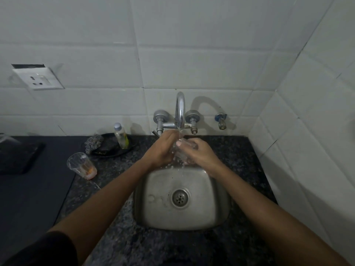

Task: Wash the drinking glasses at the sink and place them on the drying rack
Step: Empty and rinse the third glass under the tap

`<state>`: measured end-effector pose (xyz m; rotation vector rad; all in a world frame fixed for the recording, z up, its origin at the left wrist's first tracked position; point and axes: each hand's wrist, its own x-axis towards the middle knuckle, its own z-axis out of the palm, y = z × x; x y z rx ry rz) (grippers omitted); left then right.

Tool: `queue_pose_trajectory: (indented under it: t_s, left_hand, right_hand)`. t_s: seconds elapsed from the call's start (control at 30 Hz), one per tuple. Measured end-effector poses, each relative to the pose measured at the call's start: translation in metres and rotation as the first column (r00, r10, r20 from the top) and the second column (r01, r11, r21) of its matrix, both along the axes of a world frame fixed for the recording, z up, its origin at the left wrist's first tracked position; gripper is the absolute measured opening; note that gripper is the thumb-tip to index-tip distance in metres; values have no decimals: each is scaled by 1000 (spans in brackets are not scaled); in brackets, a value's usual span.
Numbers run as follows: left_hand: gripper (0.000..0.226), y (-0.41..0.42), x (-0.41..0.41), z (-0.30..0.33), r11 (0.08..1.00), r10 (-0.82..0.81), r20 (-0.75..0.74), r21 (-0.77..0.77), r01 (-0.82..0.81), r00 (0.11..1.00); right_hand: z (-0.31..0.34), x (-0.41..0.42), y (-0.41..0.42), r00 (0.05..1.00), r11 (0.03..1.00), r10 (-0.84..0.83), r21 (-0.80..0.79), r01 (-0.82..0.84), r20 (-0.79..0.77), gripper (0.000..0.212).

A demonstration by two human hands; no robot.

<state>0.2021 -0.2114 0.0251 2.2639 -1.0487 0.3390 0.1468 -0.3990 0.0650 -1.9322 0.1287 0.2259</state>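
1. At the far left we see a dark object (18, 154) on the bench (119, 244), cut off by the frame edge and too dim to identify.
2. A wall socket (39, 78) sits on the tiles above it.
3. A clear glass (81, 166) stands on the bench left of the sink (215, 198), well apart from both hands; it has orange residue at the bottom.
4. Behind it a dark plate (107, 153) carries a metal scrubber (93, 144), a small bottle (121, 137) with yellowish liquid, and something dark that we cannot make out.
5. Our left hand (163, 148) is held under the tap (180, 110), fingers curled toward the second glass (185, 152); they appear to clasp it, though splashing water blurs the contact.
6. Water runs from the tap onto that transparent glass, which is above the back edge of the sink between both hands. Most of it is hidden by fingers and spray, so we cannot tell how it is tilted.
7. Our right hand (201, 152) grips the glass from the right, thumb over its top.
8. A small valve (221, 121) juts from the wall to the right of the tap.
9. Both forearms run off the bottom of the frame; a dark sleeve (44, 250) shows on the left.
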Motion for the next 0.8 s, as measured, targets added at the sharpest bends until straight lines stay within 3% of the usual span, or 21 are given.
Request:
queue_pose_trajectory:
  t_s: [0.07,0.1,0.17,0.23,0.3,0.33,0.37,0.43,0.5,0.57,0.63,0.73,0.8]
  left_hand:
    - [60,-1,0,-2,1000,16,-34,-10,-17,999]
    - [60,-2,0,-2,999,20,-54,-28,-21,998]
    - [63,-4,2,-2,999,15,-66,-48,-19,998]
    - [64,-3,2,-2,998,22,-47,-63,-25,999]
    - [58,-2,2,-5,995,30,-15,-98,-32,999]
    - [55,-3,2,-6,993,36,-8,-115,-37,999]
    - [54,-5,2,-7,991,39,-22,-124,-41,999]
    - [51,-11,-1,-4,984,56,-115,-160,-75,992]
    - [52,-15,0,2,953,48,-342,-265,-146,939]
    - [59,-17,-3,10,882,-139,-651,-424,-206,746]
    - [53,-13,-4,16,814,-331,-815,-501,-293,476]
    - [44,-2,2,15,747,-566,-823,-538,-391,50]
    - [47,-3,7,10,724,-586,-809,-499,-477,-44]
  right_hand:
    - [0,-2,0,958,945,68,-325,27,278,61]
    - [-4,-2,0,897,906,143,-421,52,418,61]
    - [-10,-1,0,809,866,261,-498,45,527,68]
    - [-12,1,0,885,941,167,-339,-10,435,79]
    - [-8,2,1,994,1000,-3,24,1,107,83]
    - [-7,2,0,999,989,-33,141,35,-19,80]
    - [-6,2,-1,998,987,-49,150,53,-30,74]
    - [-7,0,-4,986,998,-35,-41,42,160,66]
    - [-6,-1,-6,944,985,66,-170,-10,323,66]
    - [-4,0,-7,911,959,140,-284,-27,387,70]
    - [-3,3,-9,895,934,195,-356,-43,402,70]
    - [-2,5,-15,861,873,324,-474,-112,393,70]
    - [-1,6,-17,815,806,437,-567,-167,381,72]
